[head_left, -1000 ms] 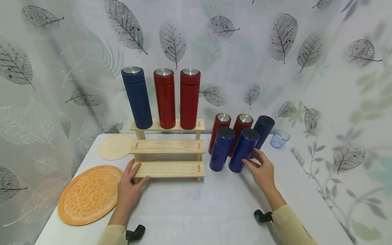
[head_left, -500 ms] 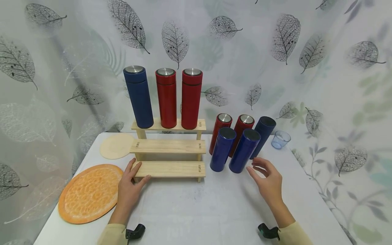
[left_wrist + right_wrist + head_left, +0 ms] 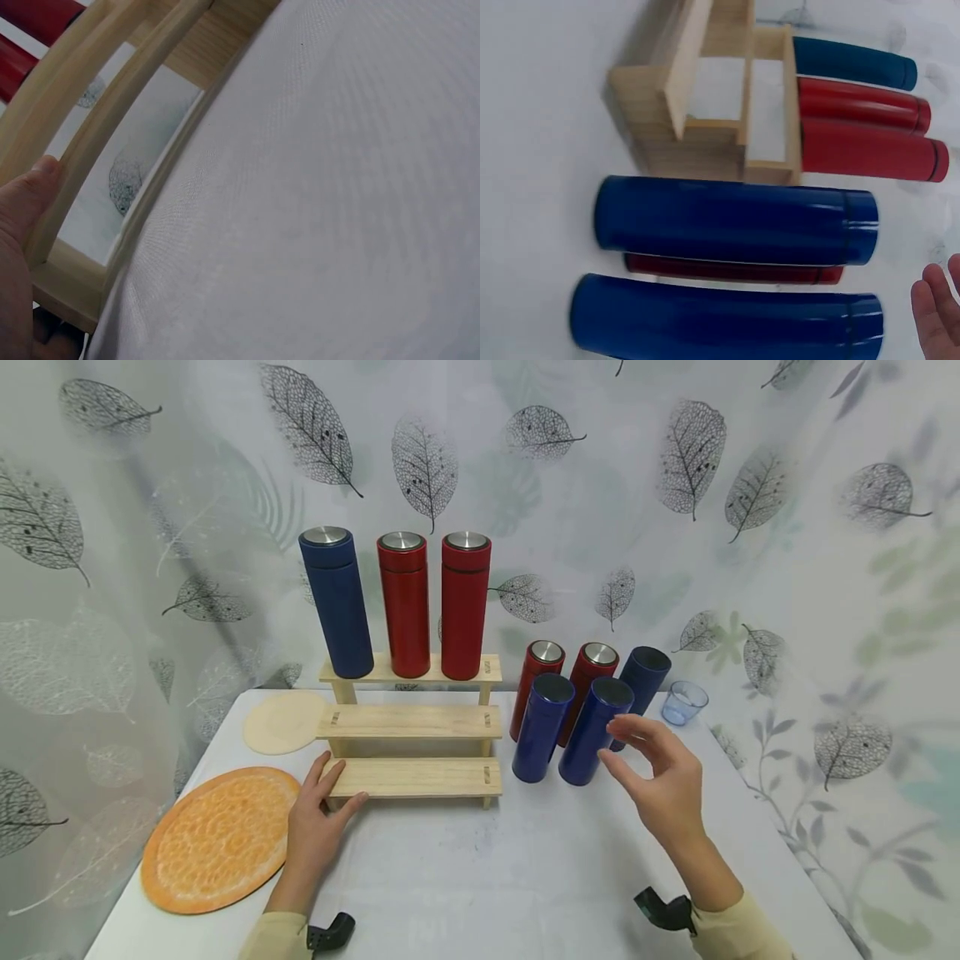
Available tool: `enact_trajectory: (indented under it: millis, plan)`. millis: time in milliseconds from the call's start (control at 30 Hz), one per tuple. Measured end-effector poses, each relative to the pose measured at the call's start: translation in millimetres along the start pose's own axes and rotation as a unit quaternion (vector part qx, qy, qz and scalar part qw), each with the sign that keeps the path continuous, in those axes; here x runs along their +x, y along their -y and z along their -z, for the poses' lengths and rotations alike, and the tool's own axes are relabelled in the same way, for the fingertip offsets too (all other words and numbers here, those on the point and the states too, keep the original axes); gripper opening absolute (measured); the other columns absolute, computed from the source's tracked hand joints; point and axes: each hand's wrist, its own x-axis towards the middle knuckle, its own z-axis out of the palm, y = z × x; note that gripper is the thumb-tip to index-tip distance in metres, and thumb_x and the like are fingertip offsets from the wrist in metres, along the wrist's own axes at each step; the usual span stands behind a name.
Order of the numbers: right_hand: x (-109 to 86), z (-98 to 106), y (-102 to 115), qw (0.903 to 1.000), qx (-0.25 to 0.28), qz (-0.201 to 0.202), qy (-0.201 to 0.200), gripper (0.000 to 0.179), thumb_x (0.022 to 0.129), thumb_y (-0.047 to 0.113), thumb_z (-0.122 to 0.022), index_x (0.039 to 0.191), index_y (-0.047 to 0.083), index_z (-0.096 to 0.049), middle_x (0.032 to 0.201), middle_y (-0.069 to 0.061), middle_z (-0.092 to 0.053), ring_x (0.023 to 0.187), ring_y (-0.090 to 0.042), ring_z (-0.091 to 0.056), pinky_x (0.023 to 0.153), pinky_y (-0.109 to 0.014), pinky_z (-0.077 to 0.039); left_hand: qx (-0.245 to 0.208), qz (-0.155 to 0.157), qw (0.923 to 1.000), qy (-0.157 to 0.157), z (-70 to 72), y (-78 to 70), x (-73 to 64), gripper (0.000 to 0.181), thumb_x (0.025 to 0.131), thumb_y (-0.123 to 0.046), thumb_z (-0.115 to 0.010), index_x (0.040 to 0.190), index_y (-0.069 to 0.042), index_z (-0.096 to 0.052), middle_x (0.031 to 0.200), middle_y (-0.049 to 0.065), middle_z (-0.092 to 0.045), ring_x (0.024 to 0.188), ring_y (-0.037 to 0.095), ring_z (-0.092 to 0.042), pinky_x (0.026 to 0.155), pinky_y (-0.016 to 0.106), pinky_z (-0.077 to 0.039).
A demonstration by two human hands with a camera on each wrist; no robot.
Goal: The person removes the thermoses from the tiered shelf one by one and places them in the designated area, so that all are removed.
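Note:
My left hand [image 3: 311, 822] grips the lower left end of a three-step wooden rack [image 3: 412, 722], its thumb on the lowest shelf in the left wrist view. On the rack's top step stand a dark blue flask [image 3: 339, 606] and two red flasks [image 3: 405, 610] [image 3: 465, 610]. Right of the rack, two shiny blue flasks [image 3: 542, 731] [image 3: 595, 735] stand upright in front of two red flasks [image 3: 534, 681] [image 3: 588, 681] and a dark blue flask [image 3: 642, 677]. My right hand [image 3: 667, 785], fingers curved and holding nothing, hovers beside the right-hand shiny blue flask.
A small clear blue glass [image 3: 684, 703] stands at the back right. On the left lie an orange oval mat [image 3: 221, 839] and a round beige mat [image 3: 283, 722]. A leaf-patterned curtain [image 3: 570, 493] closes off the back of the white table [image 3: 480, 877].
My right hand has let go of the right-hand shiny blue flask, drawn back to the right and risen a little. The left hand keeps its hold on the rack.

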Motion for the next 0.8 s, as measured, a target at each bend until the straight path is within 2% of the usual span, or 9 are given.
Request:
enact_trajectory:
  millis: [167, 300, 633, 800]
  plan:
    - [26.5, 1.3, 8.8, 0.9998, 0.008, 0.015, 0.014, 0.053, 0.084, -0.021, -0.082, 0.132, -0.003, -0.071, 0.122, -0.018, -0.074, 0.116, -0.017, -0.072, 0.105, -0.027, -0.053, -0.003, 0.000, 1.0000, -0.002, -0.4, 1.6, 0.2, 0.074, 0.093, -0.026, -0.090, 0.156, -0.003, -0.059, 0.173, 0.014, -0.037, 0.158, 0.040, -0.034, 0.103, 0.000, -0.023]
    - [45.9, -0.8, 12.5, 0.9988, 0.039, 0.018, 0.023, 0.051, 0.087, -0.020, -0.080, 0.134, -0.004, -0.069, 0.125, -0.021, -0.072, 0.118, -0.022, -0.072, 0.106, -0.030, -0.053, -0.005, -0.001, 1.0000, -0.002, -0.5, 2.8, -0.2, 0.073, 0.093, -0.025, -0.090, 0.155, -0.003, -0.059, 0.173, 0.013, -0.036, 0.158, 0.041, -0.033, 0.103, 0.000, -0.023]
    - [78.1, -19.1, 17.8, 0.9946, 0.096, -0.015, 0.036, 0.051, 0.090, -0.015, -0.081, 0.138, -0.001, -0.069, 0.132, -0.018, -0.071, 0.123, -0.029, -0.070, 0.107, -0.034, -0.053, -0.006, 0.004, 1.0000, 0.000, -0.9, 3.6, -0.8, 0.073, 0.093, -0.026, -0.090, 0.156, -0.004, -0.059, 0.174, 0.011, -0.035, 0.157, 0.040, -0.034, 0.102, -0.001, -0.024]
    - [92.3, -28.0, 18.7, 0.9938, 0.089, -0.036, 0.056, 0.049, 0.094, -0.004, -0.082, 0.141, 0.004, -0.069, 0.135, -0.013, -0.071, 0.124, -0.026, -0.069, 0.108, -0.033, -0.052, -0.008, 0.004, 1.0000, 0.000, -1.2, 2.9, -0.8, 0.073, 0.094, -0.026, -0.090, 0.156, -0.004, -0.059, 0.174, 0.011, -0.035, 0.157, 0.041, -0.034, 0.102, -0.001, -0.024]
